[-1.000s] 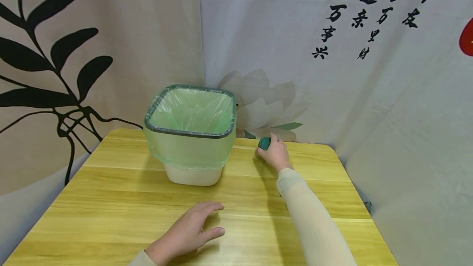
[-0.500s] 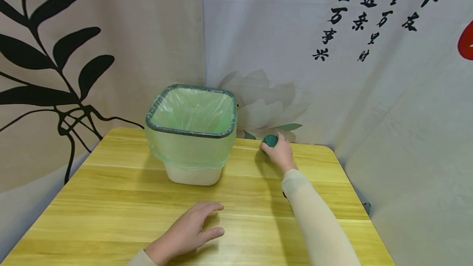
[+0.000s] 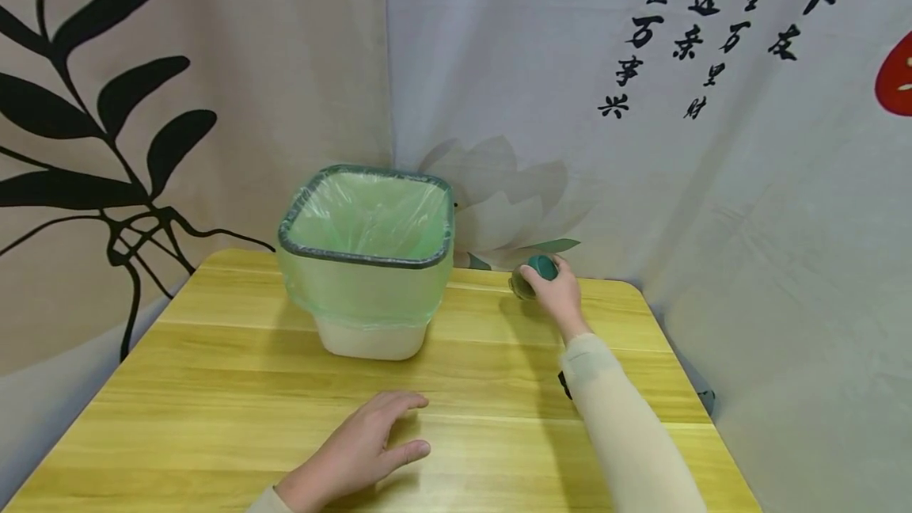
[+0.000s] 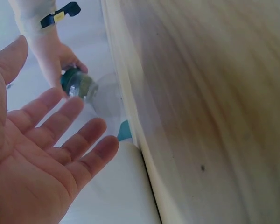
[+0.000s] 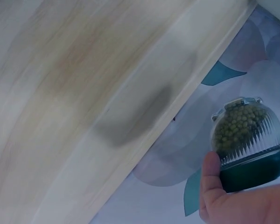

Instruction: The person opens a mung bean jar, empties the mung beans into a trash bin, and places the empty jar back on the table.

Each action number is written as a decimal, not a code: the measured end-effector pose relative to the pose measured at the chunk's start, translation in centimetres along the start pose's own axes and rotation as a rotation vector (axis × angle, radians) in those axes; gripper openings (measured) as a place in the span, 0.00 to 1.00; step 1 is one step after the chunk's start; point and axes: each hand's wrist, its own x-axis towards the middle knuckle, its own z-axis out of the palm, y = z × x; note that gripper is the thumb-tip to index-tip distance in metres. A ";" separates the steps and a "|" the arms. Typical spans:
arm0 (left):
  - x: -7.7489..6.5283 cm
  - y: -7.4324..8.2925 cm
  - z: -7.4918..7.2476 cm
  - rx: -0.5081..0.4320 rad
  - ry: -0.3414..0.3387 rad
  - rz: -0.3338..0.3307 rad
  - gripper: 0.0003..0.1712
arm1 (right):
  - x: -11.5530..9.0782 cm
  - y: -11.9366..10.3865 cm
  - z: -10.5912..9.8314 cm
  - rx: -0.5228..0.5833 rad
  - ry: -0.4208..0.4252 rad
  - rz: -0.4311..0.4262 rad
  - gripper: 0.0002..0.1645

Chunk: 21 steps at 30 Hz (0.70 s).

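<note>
My right hand (image 3: 559, 297) grips a small clear ribbed jar (image 5: 241, 126) by its dark green lid (image 3: 544, 266), near the table's far edge. The jar leans, its glass base pointing left and down in the head view. Small round green beans fill part of it in the right wrist view, where a thumb or finger (image 5: 211, 175) lies at the lid's side. Its shadow falls on the tabletop apart from it. My left hand (image 3: 356, 446) holds nothing; its fingers are relaxed and spread low over the near part of the table, palm showing in the left wrist view (image 4: 42, 158).
A white bin (image 3: 374, 340) lined with a pale green bag and topped by a dark rim ring (image 3: 356, 257) stands on the wooden table (image 3: 235, 394), left of the jar. Printed cloth curtains (image 3: 499, 62) hang right behind the table's far edge.
My right hand has shifted a little to the right with the jar, and more of the jar's glass body shows below the lid. The left hand and the bin stay as they were.
</note>
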 end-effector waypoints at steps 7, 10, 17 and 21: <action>-0.2 -0.1 -0.2 -0.102 -0.031 -0.063 0.36 | -0.1 -0.1 -0.4 0.023 0.005 0.028 0.58; -0.2 -0.2 -0.4 -0.127 -0.038 -0.066 0.36 | -0.4 -0.2 -0.7 0.068 -0.009 0.038 0.58; -0.1 -0.6 -0.6 -0.193 -0.053 -0.089 0.39 | -1.4 -1.2 -1.5 0.235 -0.084 0.059 0.59; 0.0 -0.8 -0.8 -0.253 -0.065 -0.091 0.38 | -2.0 -1.8 -1.7 0.301 -0.106 0.076 0.59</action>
